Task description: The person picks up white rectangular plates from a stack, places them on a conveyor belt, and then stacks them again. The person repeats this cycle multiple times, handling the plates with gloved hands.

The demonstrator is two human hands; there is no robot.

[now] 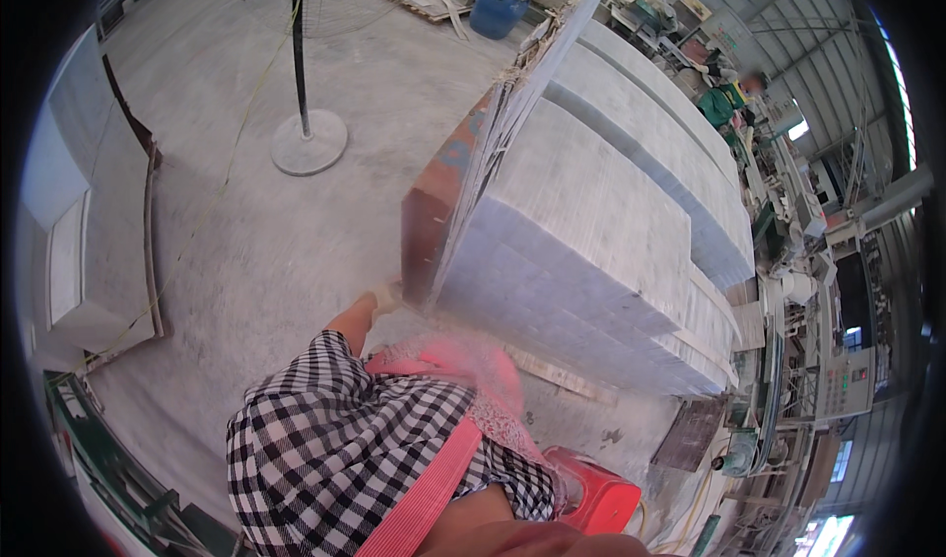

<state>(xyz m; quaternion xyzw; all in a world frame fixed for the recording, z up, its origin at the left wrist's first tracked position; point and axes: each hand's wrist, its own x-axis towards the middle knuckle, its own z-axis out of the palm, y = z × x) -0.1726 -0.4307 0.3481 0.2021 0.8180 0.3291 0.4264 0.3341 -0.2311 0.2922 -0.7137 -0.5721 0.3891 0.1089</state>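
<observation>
Nearest the camera is the person's own body: a black-and-white checked shirt (335, 449) crossed by a pink strap (424, 498), with a red plastic stool (596, 498) just beside it on the dusty concrete floor (256, 251). From the checked sleeve a forearm reaches up and forward to the left hand (387, 299), which wears a pale glove and presses against the lower corner of a tilted board (439, 212). That reddish-brown board carries a sheet of small pale tiles and stands on edge, leaning against a tall stack of tile sheets (601, 251) to its right. How far the fingers are curled cannot be told, since the glove is small and blurred against the board's edge; it appears to be touching or gripping that corner. The right hand is not visible. To handle the board well, the grip should probably stay low on the corner with the board kept close to the stack, so its weight rests on the lower edge rather than the wrist, and the tilt should be kept slight so the sheet does not slide off. Further off stand a pedestal fan (304, 113) and a blue drum (498, 10), and machinery lines the right side, where another person works.
</observation>
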